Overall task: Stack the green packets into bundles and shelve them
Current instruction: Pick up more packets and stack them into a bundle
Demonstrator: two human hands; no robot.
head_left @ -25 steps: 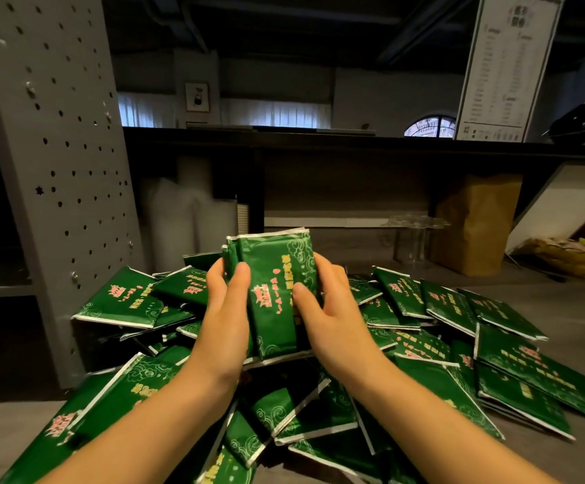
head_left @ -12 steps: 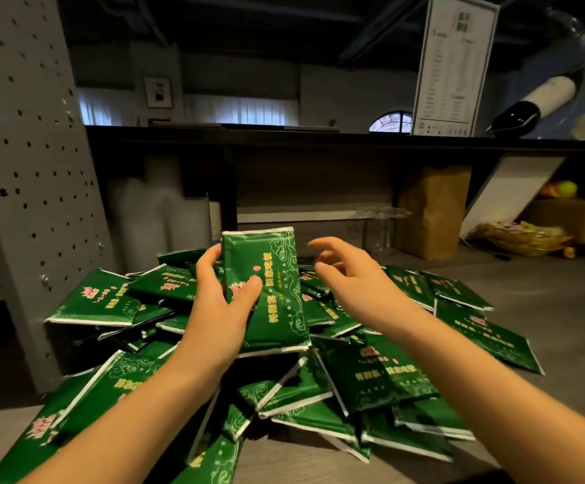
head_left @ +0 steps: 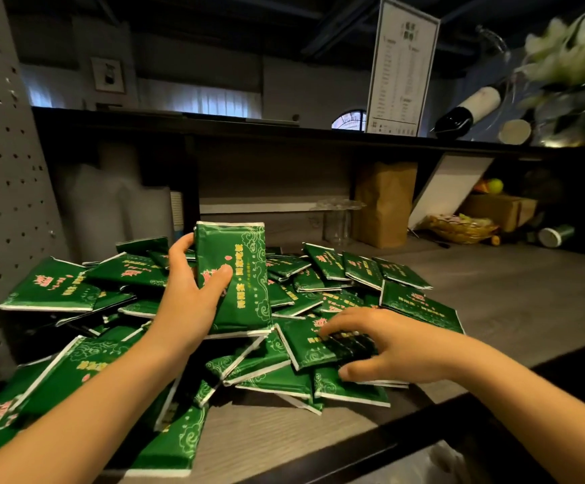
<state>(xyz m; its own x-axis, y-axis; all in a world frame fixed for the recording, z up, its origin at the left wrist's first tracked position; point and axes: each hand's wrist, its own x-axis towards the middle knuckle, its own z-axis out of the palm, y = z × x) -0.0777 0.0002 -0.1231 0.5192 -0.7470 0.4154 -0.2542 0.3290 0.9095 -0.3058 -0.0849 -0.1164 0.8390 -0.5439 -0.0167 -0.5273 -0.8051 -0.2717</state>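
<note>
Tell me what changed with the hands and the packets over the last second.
The right hand let go of the upright bundle, swung down and to the right, and now lies spread on a flat packet in the pile, thumb at its near edge. The left hand kept hold of the bundle, now alone. The pile itself looks undisturbed.

Green packets heaped on the desk, my two hands at work among them.

My left hand (head_left: 193, 302) grips an upright bundle (head_left: 238, 281) above the pile of packets (head_left: 340, 284); my right hand (head_left: 385, 347) lies spread, fingers touching a flat packet (head_left: 305, 344) near the desk (head_left: 493, 291) edge.
</note>
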